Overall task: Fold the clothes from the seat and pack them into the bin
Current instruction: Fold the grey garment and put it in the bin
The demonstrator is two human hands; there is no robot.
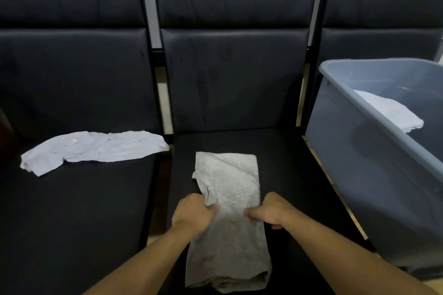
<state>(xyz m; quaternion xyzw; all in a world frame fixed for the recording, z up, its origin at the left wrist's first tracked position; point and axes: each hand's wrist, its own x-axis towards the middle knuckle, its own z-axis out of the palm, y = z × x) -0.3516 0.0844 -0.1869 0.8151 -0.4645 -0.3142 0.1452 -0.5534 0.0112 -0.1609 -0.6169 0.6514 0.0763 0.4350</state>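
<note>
While lying as a long strip down the middle seat (299, 163), looks soft, light and limp: the grey garment (230, 189), with no stiffness to keep any shape unaided. Likely to sag and unfold wherever unsupported, so best taken at the two long edges together, or under a fold, rather than by a single corner. Not slippery by the look of the nubbly knit; nothing fragile about it.

Gripped at mid-length from both sides. Left hand (194, 215) curled round the left edge, bunching the cloth there; right hand (268, 213) pinching the right edge, thumb laid across the top. Both grasps narrow and closed on fabric.

Runs with its long axis from the near seat edge toward the backrest, far end squared off, near end doubled over in a thick roll close to the body. Probably one crosswise fold away from a packable bundle.

Waiting flat and unfolded on the left seat: a white garment (96, 151), long axis left to right. Standing on the right seat: the grey bin (359, 141), with a folded white piece (393, 112) already inside.
</note>
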